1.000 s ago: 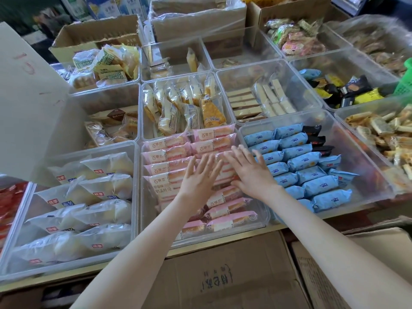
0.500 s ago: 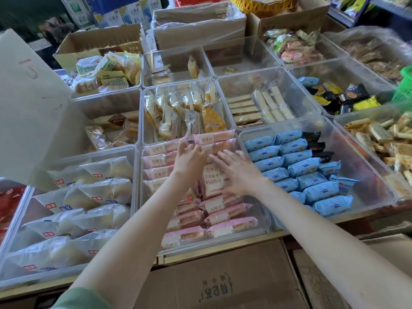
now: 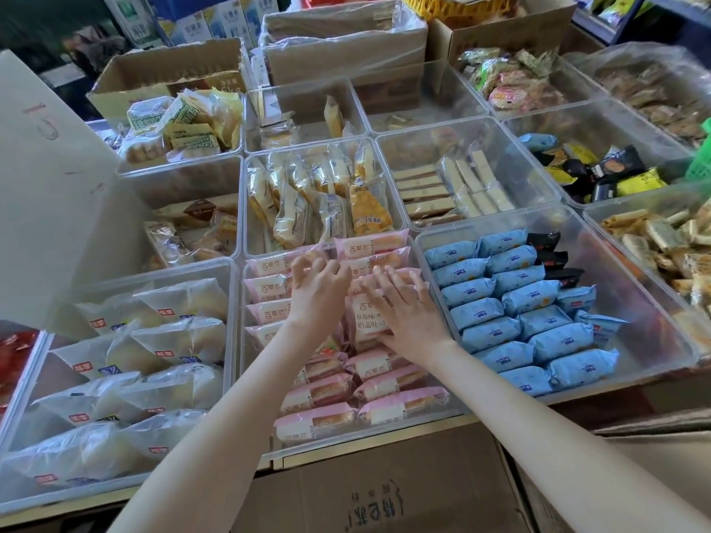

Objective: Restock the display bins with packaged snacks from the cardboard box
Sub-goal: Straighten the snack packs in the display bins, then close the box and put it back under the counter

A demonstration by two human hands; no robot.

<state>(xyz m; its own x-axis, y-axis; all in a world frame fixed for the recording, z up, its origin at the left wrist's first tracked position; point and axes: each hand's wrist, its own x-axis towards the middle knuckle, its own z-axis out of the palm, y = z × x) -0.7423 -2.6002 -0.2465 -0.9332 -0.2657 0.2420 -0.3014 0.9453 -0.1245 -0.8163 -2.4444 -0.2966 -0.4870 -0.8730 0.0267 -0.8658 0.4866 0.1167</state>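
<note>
Two columns of pink packs (image 3: 319,421) are laid front to back in the centre-front bin (image 3: 243,378), which is judged close to full. One pack (image 3: 367,321) is seen turned lengthwise in the middle, its printed face up, out of line with the rest; squaring it into a row is judged to be the step in hand.

The right hand (image 3: 408,317) is laid on that pack with fingers straight and spread, and nothing is gripped by it. The left hand (image 3: 319,290) is set just beside it over the left column, fingers bent onto the wrappers; whether a pack is pinched cannot be told.

Blue packs (image 3: 538,321) are ranged neatly in the bin to the right and white packs (image 3: 115,359) in the bin to the left, so those are taken as stocked. Several bins further back are seen only thinly filled, and more restocking is judged to be left there.

The packs are wrapped in glossy pink film with a clear window and look soft. The box (image 3: 384,502) is seen below the shelf edge; its contents are not shown.
</note>
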